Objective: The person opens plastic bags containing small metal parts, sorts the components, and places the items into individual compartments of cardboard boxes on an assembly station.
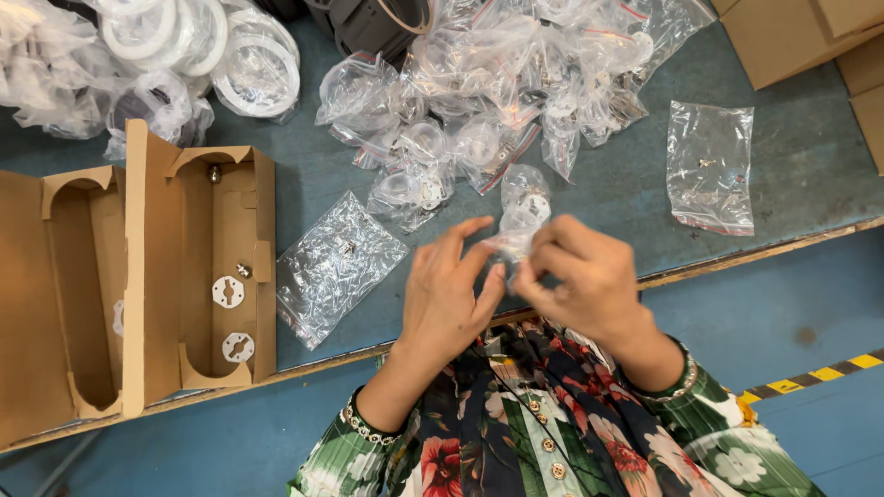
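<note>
Small clear plastic bag (521, 213) with white parts is sticking up between both hands; left hand (448, 296) and right hand (589, 281) grips are pinching its lower end.

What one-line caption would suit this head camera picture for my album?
Both hands, left hand and right hand, pinch a small clear bag beside an open cardboard box.

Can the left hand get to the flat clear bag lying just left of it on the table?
Probably yes. The flat clear bag lies uncovered beside the left hand, nothing between them, but both hands now pinch a small bag.
</note>
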